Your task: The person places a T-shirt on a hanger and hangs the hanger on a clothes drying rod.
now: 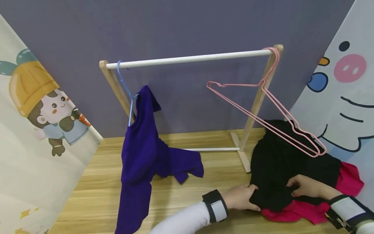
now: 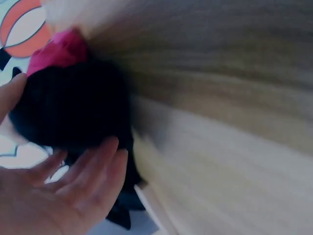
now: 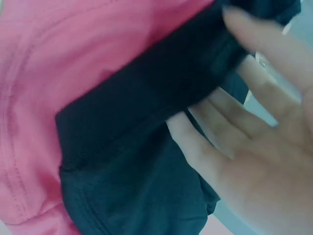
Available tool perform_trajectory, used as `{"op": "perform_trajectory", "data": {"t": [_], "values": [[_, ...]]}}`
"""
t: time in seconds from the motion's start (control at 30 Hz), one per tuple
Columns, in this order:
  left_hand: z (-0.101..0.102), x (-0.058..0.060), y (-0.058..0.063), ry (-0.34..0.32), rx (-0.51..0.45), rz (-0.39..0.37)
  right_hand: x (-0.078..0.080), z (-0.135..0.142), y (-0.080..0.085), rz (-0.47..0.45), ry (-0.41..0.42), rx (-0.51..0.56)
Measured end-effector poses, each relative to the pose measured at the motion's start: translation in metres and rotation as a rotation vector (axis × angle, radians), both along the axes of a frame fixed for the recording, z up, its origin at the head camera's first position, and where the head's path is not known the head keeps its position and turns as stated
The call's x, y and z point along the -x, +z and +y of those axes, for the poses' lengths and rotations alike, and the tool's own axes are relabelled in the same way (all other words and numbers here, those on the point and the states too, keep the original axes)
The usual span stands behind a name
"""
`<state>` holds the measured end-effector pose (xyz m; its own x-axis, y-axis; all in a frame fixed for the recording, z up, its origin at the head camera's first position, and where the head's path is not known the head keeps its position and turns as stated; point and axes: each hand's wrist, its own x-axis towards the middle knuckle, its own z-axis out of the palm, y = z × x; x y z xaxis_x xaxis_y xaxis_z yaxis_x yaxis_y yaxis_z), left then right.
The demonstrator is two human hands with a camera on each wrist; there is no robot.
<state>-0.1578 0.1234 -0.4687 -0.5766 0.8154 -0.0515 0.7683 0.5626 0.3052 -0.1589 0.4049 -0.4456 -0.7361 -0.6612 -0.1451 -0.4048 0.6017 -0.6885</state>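
A black garment lies in a loose heap at the right, over a bright pink-red garment. My left hand is at the near left edge of the black cloth. In the left wrist view its fingers are extended, spread apart from the thumb, with the black cloth beyond them. My right hand pinches the near part of the black garment. Up close in the right wrist view, a black band of cloth passes between its thumb and fingers, with pink fabric behind.
A rack with a white rail and wooden posts stands on the wood-grain surface. Pink hangers hang at its right end, overlapping the black heap in the head view. A purple garment hangs from a blue hanger at the left.
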Motion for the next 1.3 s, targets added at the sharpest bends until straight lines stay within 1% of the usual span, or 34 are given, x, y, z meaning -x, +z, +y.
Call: {"op": "perform_trajectory", "data": {"t": [0.07,0.13,0.2,0.27,0.33,0.4,0.47,0.57,0.67,0.8,0.87,0.97,1.07,1.23,1.3], "values": [[0.005,0.000,-0.004,0.000,0.007,0.051,-0.002,-0.002,-0.003,0.105,-0.024,-0.010],[0.007,0.001,-0.006,-0.001,-0.005,0.071,-0.002,-0.005,-0.004,0.191,-0.042,-0.023],[0.006,0.004,-0.006,0.004,-0.046,0.080,-0.003,-0.008,-0.001,0.264,-0.079,-0.051],[0.001,0.009,-0.005,0.019,-0.125,0.049,-0.004,-0.013,0.004,0.363,-0.116,-0.072],[-0.006,0.014,-0.001,0.051,-0.236,0.019,-0.005,-0.020,0.012,0.432,-0.175,-0.093],[-0.016,0.021,0.005,0.080,-0.348,0.000,-0.005,-0.029,0.023,0.500,-0.234,-0.108],[-0.026,0.028,0.013,0.111,-0.431,-0.012,-0.005,-0.039,0.035,0.547,-0.283,-0.115],[-0.043,0.037,0.027,0.164,-0.516,-0.029,-0.004,-0.052,0.051,0.580,-0.330,-0.113],[-0.059,0.044,0.042,0.217,-0.571,-0.041,-0.003,-0.064,0.064,0.611,-0.340,-0.090],[-0.077,0.051,0.060,0.278,-0.609,-0.071,-0.002,-0.078,0.079,0.616,-0.342,-0.057],[-0.087,0.051,0.068,0.296,-0.622,-0.092,-0.005,-0.086,0.085,0.614,-0.349,-0.040],[-0.101,0.050,0.081,0.301,-0.655,-0.119,-0.010,-0.098,0.094,0.608,-0.352,-0.011],[-0.115,0.047,0.095,0.294,-0.680,-0.114,-0.014,-0.109,0.101,0.591,-0.354,0.010],[-0.137,0.042,0.115,0.250,-0.703,-0.061,-0.019,-0.124,0.111,0.534,-0.354,0.027],[-0.144,0.040,0.122,0.233,-0.707,-0.031,-0.021,-0.130,0.113,0.533,-0.352,0.035]]}}
